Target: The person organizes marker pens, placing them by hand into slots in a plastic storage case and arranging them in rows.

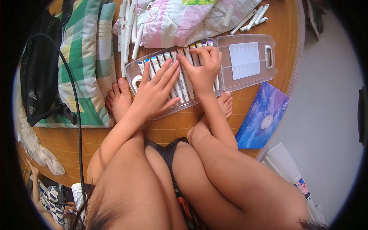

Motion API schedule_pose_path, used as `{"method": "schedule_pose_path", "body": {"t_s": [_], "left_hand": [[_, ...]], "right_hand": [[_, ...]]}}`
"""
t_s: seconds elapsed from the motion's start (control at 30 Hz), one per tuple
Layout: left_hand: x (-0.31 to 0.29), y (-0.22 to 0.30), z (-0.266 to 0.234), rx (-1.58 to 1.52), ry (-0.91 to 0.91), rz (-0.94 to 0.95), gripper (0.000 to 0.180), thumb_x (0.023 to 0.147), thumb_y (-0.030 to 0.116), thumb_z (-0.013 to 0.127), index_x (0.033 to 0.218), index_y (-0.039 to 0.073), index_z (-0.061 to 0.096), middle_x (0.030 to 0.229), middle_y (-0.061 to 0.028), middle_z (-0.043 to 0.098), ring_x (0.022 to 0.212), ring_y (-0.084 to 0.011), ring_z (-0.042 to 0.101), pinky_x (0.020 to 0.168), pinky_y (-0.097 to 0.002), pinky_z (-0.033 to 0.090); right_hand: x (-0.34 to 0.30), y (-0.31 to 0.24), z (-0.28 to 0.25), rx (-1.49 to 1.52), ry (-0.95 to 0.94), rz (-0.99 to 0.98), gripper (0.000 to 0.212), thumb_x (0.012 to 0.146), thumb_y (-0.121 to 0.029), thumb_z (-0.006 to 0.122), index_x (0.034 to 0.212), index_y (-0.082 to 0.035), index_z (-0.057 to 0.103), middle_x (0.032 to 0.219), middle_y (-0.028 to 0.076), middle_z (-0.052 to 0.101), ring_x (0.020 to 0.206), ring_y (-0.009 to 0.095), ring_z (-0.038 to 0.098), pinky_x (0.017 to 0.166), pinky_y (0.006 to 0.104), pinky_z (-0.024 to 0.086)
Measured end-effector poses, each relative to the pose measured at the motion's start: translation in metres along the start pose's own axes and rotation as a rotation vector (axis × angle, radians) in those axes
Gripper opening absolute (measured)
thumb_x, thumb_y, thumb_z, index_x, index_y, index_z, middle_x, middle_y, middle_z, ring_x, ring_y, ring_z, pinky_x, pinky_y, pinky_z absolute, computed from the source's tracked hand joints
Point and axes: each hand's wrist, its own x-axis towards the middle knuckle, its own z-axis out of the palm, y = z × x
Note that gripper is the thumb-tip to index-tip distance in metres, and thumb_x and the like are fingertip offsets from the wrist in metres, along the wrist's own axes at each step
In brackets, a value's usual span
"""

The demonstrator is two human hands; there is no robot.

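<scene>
The left hand (155, 90) lay flat over the near half of a clear plastic case (245, 82), its fingers spread and stretched out across a row of markers (184, 82) packed side by side inside; it pinched nothing, the fingertips resting on the marker barrels near the blue-capped ones. The right hand (203, 71) rested just beside it, touching the same row further right, its fingers bent and held close together with the tips pressing on the markers near the yellow and purple caps; whether it gripped any single marker could not be told. The case stood open on a woven bamboo mat (184, 128), directly in front of the person's bare feet, with its empty lid half lying flat to the right and showing a white panel (244, 60) and an oval handle slot. More white markers (128, 27) lay loose on the mat beyond the case at the upper left, and a few others (253, 18) at the upper right, against a pink and white quilt (184, 21). A green checked pillow (90, 57) sat to the left, and a blue painted card (262, 115) lay to the right of the case, near the mat's edge
</scene>
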Motion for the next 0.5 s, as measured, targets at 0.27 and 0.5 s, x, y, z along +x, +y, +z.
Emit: {"method": "schedule_pose_path", "body": {"t_s": [0.27, 0.5], "left_hand": [[0.003, -0.003, 0.005, -0.001, 0.027, 0.001, 0.061, 0.069, 0.040, 0.049, 0.115, 0.003, 0.037, 0.123, -0.0063, 0.029, 0.118, -0.0182, 0.022, 0.093, -0.0478, 0.014], [0.004, -0.003, 0.010, 0.000, 0.054, 0.025, 0.062, 0.069, 0.041, 0.048, 0.115, 0.001, 0.036, 0.124, -0.0087, 0.029, 0.118, -0.0210, 0.023, 0.094, -0.0476, 0.010]], "right_hand": [[0.003, -0.002, 0.006, 0.050, -0.049, 0.187, 0.019, 0.053, -0.016, 0.069, 0.062, -0.007, 0.055, 0.073, 0.005, 0.045, 0.074, 0.023, 0.041, 0.066, 0.0316, 0.033], [0.011, 0.000, -0.003, 0.063, -0.143, 0.236, 0.018, 0.054, -0.015, 0.068, 0.061, -0.006, 0.055, 0.072, 0.006, 0.045, 0.072, 0.022, 0.041, 0.065, 0.0311, 0.034]]}}
